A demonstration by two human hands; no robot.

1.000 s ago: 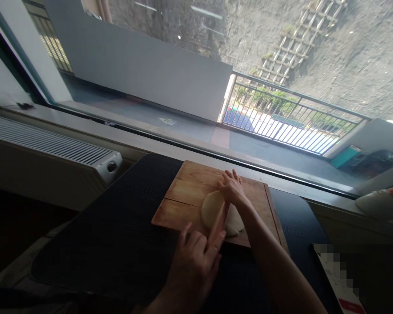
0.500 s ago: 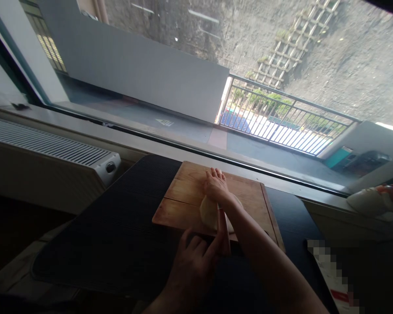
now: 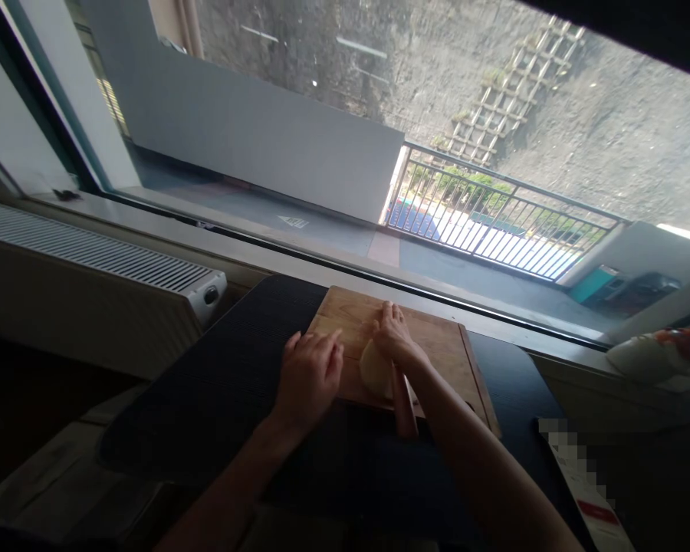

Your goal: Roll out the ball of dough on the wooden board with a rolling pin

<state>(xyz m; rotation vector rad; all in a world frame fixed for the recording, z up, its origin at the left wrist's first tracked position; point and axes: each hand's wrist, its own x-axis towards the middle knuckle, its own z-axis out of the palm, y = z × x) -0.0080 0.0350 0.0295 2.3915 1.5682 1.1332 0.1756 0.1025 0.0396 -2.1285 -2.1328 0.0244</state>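
A pale round of dough (image 3: 373, 373) lies on a wooden cutting board (image 3: 440, 349). Across the dough lies a wooden rolling pin (image 3: 404, 410), its near end sticking out past the board's front edge. My right hand (image 3: 395, 333) rests on top, fingers stretched out towards the window; its palm and wrist hide the pin's far part and some of the dough. My left hand (image 3: 312, 366) is over the board's left edge, apart from the pin, with loosely bent fingers and nothing visible in it.
The board sits on a dark table (image 3: 224, 383) against the window sill (image 3: 149, 230). A radiator (image 3: 195, 295) stands on the left. At right, a partly blurred flat item (image 3: 598, 510) lies by the table edge, and a pale rounded object (image 3: 638, 356) is on the sill.
My left hand has left the pin's near end and moved left and up to the board's left edge. My right hand stays over the pin and dough. The view has shifted slightly.
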